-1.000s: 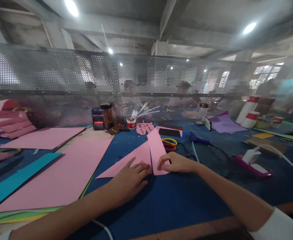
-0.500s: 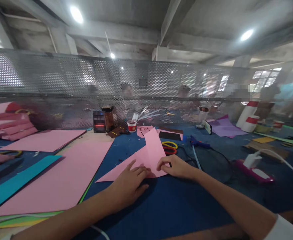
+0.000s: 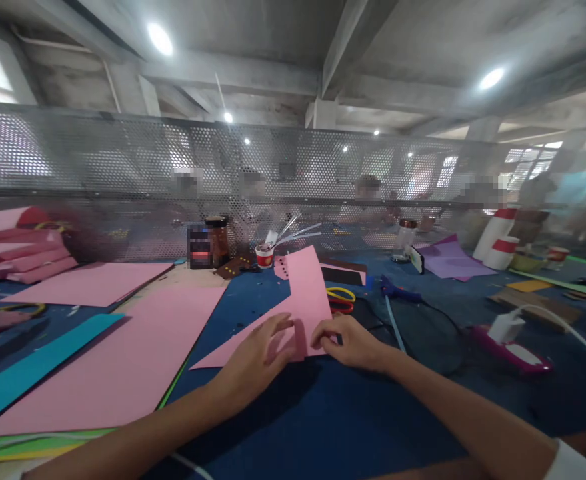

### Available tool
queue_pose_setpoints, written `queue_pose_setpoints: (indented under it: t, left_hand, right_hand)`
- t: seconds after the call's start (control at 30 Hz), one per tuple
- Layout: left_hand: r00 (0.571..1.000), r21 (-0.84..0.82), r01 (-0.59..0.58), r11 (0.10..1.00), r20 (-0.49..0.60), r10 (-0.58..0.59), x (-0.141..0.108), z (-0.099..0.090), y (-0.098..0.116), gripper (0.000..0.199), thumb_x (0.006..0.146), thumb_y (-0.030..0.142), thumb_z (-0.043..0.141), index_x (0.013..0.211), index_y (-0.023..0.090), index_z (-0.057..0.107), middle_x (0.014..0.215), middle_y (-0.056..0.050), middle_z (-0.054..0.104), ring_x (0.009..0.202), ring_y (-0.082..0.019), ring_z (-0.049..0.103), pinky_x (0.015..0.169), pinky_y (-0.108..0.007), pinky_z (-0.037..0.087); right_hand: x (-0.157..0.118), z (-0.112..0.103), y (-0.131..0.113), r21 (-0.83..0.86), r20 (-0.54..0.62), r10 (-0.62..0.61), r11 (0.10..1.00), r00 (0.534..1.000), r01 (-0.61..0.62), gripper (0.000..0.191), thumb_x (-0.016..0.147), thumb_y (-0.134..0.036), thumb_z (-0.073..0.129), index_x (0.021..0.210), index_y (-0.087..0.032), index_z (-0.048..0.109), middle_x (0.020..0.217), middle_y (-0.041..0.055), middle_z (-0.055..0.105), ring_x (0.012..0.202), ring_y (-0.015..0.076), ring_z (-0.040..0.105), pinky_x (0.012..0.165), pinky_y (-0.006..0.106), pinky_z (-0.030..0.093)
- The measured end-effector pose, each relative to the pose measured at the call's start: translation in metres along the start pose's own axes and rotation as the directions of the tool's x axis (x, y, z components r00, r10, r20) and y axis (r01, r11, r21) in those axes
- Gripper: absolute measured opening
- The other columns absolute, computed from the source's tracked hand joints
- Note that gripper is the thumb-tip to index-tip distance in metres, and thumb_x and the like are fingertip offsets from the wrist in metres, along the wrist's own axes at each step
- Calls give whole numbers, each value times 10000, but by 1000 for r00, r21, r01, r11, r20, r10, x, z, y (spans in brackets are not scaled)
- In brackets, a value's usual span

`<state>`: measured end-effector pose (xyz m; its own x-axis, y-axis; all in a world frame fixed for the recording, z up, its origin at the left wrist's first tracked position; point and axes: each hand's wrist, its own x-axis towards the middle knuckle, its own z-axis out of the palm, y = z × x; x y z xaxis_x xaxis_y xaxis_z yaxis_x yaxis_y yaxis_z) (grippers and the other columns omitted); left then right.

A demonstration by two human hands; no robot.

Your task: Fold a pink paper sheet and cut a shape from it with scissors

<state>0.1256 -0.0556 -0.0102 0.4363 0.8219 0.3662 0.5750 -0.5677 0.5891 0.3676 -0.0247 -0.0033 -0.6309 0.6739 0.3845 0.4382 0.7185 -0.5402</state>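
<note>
A folded sheet of pink paper lies on the blue table in front of me, with one strip standing up and a flat pointed corner reaching left. My left hand is over the paper's lower left part, its thumb and fingers apart and curved. It grips nothing that I can see. My right hand has its fingers curled in at the paper's lower right edge, pinching or pressing it there; the fingertips are partly hidden. Just behind the paper lie yellow-handled scissors and a red handle.
Large pink sheets with a teal strip lie on the left. A blue glue gun with its cord, a purple power strip and purple paper are on the right. Behind stand a cup and a perforated screen.
My left hand has lifted slightly and moved a little left, its fingers going from flat on the paper to curved and apart. The strip stands higher. My right hand stays nearly in place.
</note>
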Motion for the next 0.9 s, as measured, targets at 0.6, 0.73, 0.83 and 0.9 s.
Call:
queue_pose_setpoints:
  t: [0.6, 0.73, 0.83, 0.9]
  left_hand:
    - [975, -422, 201, 884, -3, -222, 13, -7, 6, 178, 780, 295, 592, 903, 168, 612, 917, -46, 701, 855, -208, 644, 768, -325, 504]
    - [975, -407, 195, 892, -21, -223, 14, -9, 4, 142, 781, 272, 563, 872, 170, 602, 873, -32, 682, 815, -198, 624, 732, -310, 485]
    - [974, -377, 184, 908, -52, -219, 14, -8, 1, 71, 792, 243, 535, 803, 179, 563, 780, 8, 620, 734, -164, 573, 663, -271, 441]
    - [974, -370, 179, 911, -61, -217, 14, -7, -2, 53, 795, 232, 527, 790, 182, 543, 745, 26, 580, 703, -150, 545, 637, -258, 416]
  right_hand:
    - [-1, 9, -9, 108, 60, -22, 994, 998, 15, 253, 801, -95, 520, 906, -193, 728, 825, -4, 723, 722, 121, 622, 697, 210, 456]
    - [0, 3, -11, 147, 2, -4, 989, 1000, 3, 228, 817, -93, 521, 902, -184, 713, 871, 16, 710, 809, 136, 641, 761, 228, 478]
    - [2, -1, -13, 174, -25, 28, 984, 999, -23, 202, 843, -114, 522, 901, -182, 703, 894, 27, 694, 838, 140, 642, 782, 238, 485]
    - [3, -3, -13, 176, -36, 39, 984, 999, -32, 187, 848, -125, 533, 902, -187, 702, 897, 28, 689, 844, 143, 639, 793, 247, 484]
